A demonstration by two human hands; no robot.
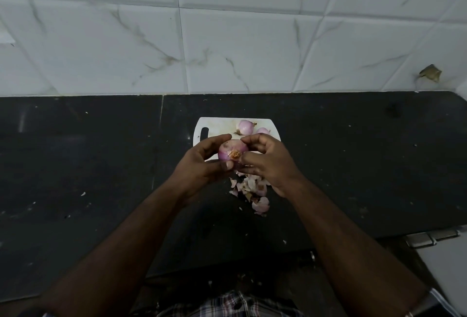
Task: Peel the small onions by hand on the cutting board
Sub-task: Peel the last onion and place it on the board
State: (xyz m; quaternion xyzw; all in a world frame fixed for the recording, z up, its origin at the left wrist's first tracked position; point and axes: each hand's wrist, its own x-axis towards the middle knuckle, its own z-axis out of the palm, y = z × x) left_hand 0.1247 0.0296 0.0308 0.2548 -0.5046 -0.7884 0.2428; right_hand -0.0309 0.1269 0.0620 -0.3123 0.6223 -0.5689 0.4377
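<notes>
Seen from the head camera, a person holds a small pink onion (232, 153) above a white cutting board (214, 124) on a dark table (88, 165). The left hand (202, 162) cups the onion, fingers curled behind it and thumb pressed under it. The right hand (265, 160) curls its fingers over the onion's top and pinches at the skin beside the dried root end, which faces the camera. Two more onions (246, 126) lie at the board's far edge, close together. A pile of peeled skins (252, 188) spreads over the board's near edge and onto the table, below the right hand. Marbled white wall tiles (227, 38) rise behind.
</notes>
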